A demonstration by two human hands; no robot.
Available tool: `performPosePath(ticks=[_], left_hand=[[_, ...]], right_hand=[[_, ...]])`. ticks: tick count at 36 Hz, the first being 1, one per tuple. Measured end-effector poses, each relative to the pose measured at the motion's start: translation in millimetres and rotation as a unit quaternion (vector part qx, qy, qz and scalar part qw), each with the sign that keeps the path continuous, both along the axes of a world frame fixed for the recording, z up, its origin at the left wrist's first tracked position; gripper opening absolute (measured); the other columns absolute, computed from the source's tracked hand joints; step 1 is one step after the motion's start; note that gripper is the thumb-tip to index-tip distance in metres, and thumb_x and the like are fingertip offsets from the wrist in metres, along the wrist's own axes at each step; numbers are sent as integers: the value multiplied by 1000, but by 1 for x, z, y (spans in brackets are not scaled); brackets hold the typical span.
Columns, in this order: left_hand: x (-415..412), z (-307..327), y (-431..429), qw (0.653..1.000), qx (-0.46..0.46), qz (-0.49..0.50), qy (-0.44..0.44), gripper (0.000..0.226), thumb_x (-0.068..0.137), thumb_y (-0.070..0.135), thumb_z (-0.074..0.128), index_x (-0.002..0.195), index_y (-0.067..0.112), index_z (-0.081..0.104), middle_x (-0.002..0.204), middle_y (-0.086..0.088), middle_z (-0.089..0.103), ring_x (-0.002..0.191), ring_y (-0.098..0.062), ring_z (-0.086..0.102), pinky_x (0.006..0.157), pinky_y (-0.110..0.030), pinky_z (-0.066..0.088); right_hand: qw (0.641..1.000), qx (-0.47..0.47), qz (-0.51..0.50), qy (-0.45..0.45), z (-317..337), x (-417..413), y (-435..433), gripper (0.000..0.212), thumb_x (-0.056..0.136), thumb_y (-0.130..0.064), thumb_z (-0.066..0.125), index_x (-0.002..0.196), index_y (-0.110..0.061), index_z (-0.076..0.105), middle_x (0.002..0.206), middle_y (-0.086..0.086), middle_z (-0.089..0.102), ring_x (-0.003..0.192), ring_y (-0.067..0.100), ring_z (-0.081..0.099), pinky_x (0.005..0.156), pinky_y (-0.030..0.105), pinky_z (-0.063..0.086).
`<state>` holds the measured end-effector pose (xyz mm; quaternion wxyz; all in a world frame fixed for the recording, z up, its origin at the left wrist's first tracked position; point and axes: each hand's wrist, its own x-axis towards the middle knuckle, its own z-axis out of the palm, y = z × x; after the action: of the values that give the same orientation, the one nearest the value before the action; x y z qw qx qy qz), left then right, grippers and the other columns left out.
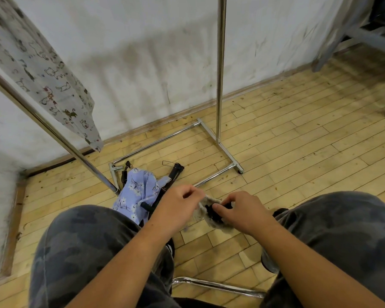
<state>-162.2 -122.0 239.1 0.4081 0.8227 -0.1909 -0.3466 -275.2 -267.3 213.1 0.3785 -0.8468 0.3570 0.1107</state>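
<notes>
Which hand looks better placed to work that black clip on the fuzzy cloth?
Probably the right hand: its thumb and fingers pinch the black clip itself, while the left hand only holds the fuzzy cloth by its edge, off the clip.

Grey camouflage trousers (87, 252) on both legs; bare forearms (125, 252); dark shoes (281, 213).

The pale wooden plank floor (298, 152) carries a chrome clothes rack base (227, 153) well beyond the left hand (178, 206). Just beyond that hand, a blue flowered cloth (138, 192) lies crumpled over black hangers (177, 171), touching the rack's near foot.
</notes>
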Motion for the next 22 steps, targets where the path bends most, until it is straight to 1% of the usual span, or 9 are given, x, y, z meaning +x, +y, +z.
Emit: performPosePath(ticks=[4, 6, 8, 10, 13, 15, 17, 20, 22], left_hand=[[-14, 14, -4, 995, -42, -54, 76, 27, 98, 36, 64, 76, 25, 75, 62, 7, 59, 64, -11, 51, 66, -27, 44], [-20, 18, -2, 990, -72, -88, 89, 29, 99, 37, 64, 75, 26, 75, 61, 4, 56, 65, -16, 49, 69, -31, 44], [-20, 22, 1, 986, -94, -101, 99, 31, 100, 37, 64, 75, 22, 75, 61, -2, 53, 62, -17, 46, 68, -26, 43], [-15, 24, 0, 985, -92, -86, 115, 33, 101, 35, 62, 75, 18, 74, 65, -7, 57, 59, -15, 44, 63, -23, 41], [-8, 26, -3, 984, -70, -38, 157, 28, 103, 32, 59, 84, 16, 71, 76, 0, 69, 57, -12, 49, 58, -25, 40], [-4, 24, -5, 987, -45, -16, 154, 23, 102, 32, 60, 88, 19, 71, 73, 7, 69, 62, -12, 51, 59, -26, 42], [-3, 20, -4, 989, -24, 5, 147, 20, 101, 35, 61, 89, 24, 71, 73, 12, 72, 67, -11, 55, 64, -28, 45], [-2, 15, -2, 993, 11, -14, 121, 17, 100, 41, 61, 95, 28, 71, 87, 13, 77, 72, -5, 64, 68, -27, 51], [-3, 14, -2, 994, 36, -42, 94, 19, 97, 45, 63, 99, 27, 69, 95, 8, 77, 74, -4, 67, 68, -25, 52]], right_hand=[[999, -18, 1, 40, -4, 8, 3, 43, 92, -56, 65, 96, -15, 75, 84, 1, 73, 71, 13, 67, 57, 26, 53], [998, -24, 7, 62, -7, 12, 3, 44, 90, -50, 67, 93, -8, 76, 88, 11, 77, 66, 18, 62, 60, 30, 51], [998, -20, 1, 63, -10, 13, 2, 42, 86, -45, 72, 92, -3, 75, 93, 16, 76, 68, 16, 54, 60, 31, 45], [999, -6, -14, 50, -10, 13, 2, 41, 83, -46, 76, 92, -8, 66, 93, 13, 72, 71, 14, 54, 59, 25, 42], [999, 35, -26, 31, -9, 10, 5, 44, 83, -51, 77, 110, -24, 56, 98, -4, 64, 76, 5, 57, 54, 19, 38], [994, 94, -55, 12, -3, 10, 5, 36, 89, -47, 71, 116, -29, 55, 100, -3, 64, 71, 6, 57, 53, 20, 41], [974, 195, -115, -28, 8, 8, 4, 22, 99, -39, 60, 118, -28, 58, 89, 5, 67, 60, 13, 57, 51, 27, 46], [909, 356, -201, -78, 28, 5, 8, 18, 107, -27, 50, 119, -19, 61, 83, 18, 67, 60, 24, 61, 56, 35, 56], [878, 406, -237, -90, 38, 4, 15, 19, 106, -26, 50, 118, -17, 63, 90, 22, 68, 69, 30, 67, 67, 45, 63]])
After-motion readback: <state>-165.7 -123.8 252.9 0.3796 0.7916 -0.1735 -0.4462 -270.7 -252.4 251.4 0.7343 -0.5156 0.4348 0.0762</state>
